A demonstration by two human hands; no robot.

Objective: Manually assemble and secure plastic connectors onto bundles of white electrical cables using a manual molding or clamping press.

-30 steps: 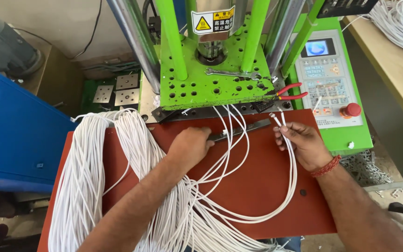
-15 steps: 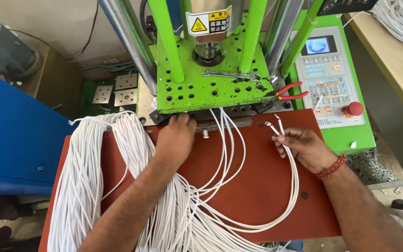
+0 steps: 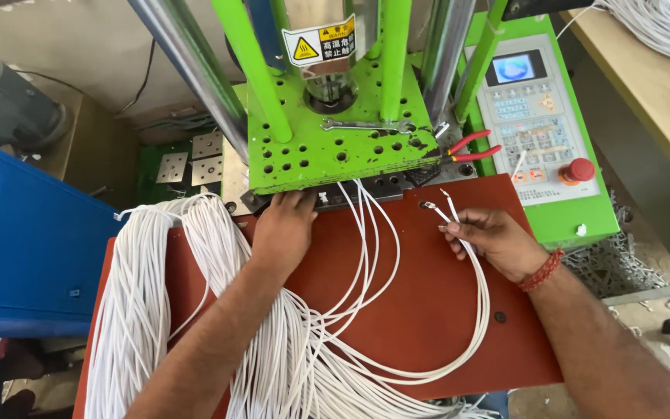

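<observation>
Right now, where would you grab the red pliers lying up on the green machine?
Grip the red pliers by their two red handles, coming from the right. The handles splay out toward the control panel and lie free, while the metal nose points left, close to the wrench and a steel column. The right hand, pinching white cables, is nearest.
</observation>
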